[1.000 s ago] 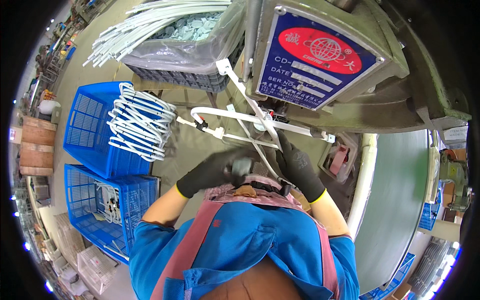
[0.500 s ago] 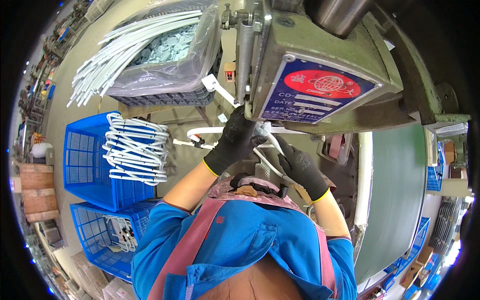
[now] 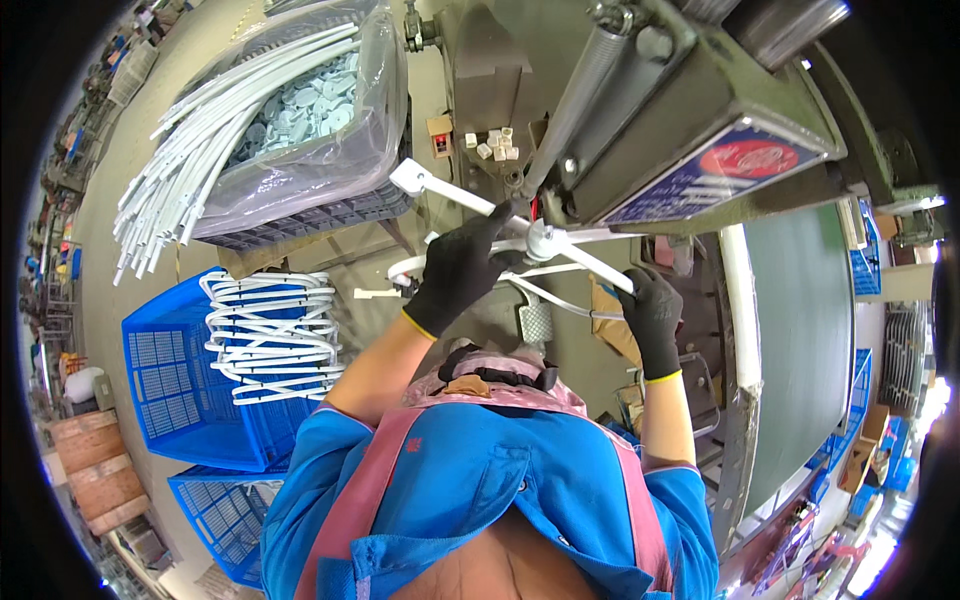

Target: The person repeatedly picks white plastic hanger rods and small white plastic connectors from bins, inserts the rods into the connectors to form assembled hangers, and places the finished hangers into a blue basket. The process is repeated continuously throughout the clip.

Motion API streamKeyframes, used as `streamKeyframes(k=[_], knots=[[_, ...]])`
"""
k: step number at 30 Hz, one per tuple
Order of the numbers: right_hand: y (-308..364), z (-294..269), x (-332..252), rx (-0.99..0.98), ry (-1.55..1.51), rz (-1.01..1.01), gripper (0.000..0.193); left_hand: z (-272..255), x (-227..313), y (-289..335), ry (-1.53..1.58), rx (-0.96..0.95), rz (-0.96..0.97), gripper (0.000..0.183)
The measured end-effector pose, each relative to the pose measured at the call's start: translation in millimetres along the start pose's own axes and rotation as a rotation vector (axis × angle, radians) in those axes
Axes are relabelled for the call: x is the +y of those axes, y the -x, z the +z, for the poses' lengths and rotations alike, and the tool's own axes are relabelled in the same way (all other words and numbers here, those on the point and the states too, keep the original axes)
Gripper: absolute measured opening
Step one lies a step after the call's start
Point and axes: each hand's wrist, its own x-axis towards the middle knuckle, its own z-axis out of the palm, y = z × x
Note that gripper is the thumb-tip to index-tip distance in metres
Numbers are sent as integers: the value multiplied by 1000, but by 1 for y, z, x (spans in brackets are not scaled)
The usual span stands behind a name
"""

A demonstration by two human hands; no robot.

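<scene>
A white metal tube assembly point(image 3: 600, 268) with a round disc at its joint and a flat tab at its left end is held slantwise in front of me. My left hand point(image 3: 462, 268), in a black glove, is closed on it just left of the disc. My right hand point(image 3: 655, 318), gloved the same way, grips the lower right end. Beneath it, a curved white tube point(image 3: 405, 268) shows in part, the rest covered by my left hand. The green press head point(image 3: 660, 130) stands just beyond the disc, with a coil spring point(image 3: 580, 105) on its left side.
At the upper left, a plastic-lined crate point(image 3: 300, 170) holds white tubes and flat grey-white pieces. Bent white tubes point(image 3: 270, 335) lie across a blue basket point(image 3: 165, 385), with another blue basket point(image 3: 225, 530) below. A green-topped table point(image 3: 800, 350) is on the right. Small white blocks point(image 3: 492, 145) lie behind the press.
The tube assembly has come out from under the press head toward me. Its disc now shows plainly. My right hand has moved right and my hands are farther apart; my view has shifted.
</scene>
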Motion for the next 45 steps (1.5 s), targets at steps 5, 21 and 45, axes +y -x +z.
streamKeyframes(k=[5,21,45], knots=[[3,4,1,37,1,21,17,0,-4,-5,79,24,43,63],[-4,1,9,-34,10,-8,11,18,-24,0,31,150,180,67],[-53,-18,-5,-181,-1054,420,31,-34,24,124,149,79,-404,50]])
